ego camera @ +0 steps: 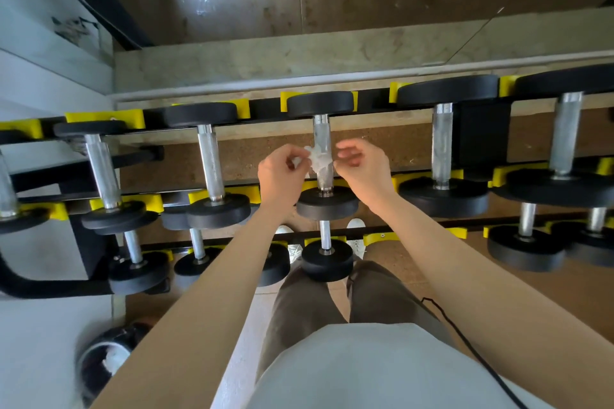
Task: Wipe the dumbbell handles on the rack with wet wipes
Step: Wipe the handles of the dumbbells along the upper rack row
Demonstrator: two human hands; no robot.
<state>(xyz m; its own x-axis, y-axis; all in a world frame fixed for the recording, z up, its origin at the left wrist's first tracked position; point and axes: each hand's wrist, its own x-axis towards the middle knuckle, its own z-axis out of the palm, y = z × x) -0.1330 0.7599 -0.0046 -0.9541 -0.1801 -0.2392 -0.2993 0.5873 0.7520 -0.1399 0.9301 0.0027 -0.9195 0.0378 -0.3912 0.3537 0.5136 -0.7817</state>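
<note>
The wet wipe (318,161) lay crumpled over the middle of the dumbbell handle (323,133), on the top tier of the rack (262,108) directly in front of the person. The left hand (282,173) pinched one end of it between thumb and fingertips. The right hand (363,169) sat just beside the far side of the handle with its fingers curled. Whether they actually gripped the wipe's edge could not be told, as the cloth was blurred there.

The wipe looked thin, limp and damp, light enough to bunch or tear. It would probably handle best taken at both ends and drawn taut round the bar. The handle was a straight steel cylinder, knurled and likely to snag the fabric, with smooth collars. Its matte black round heads (320,104) rested in yellow plastic saddles (103,116).
</note>
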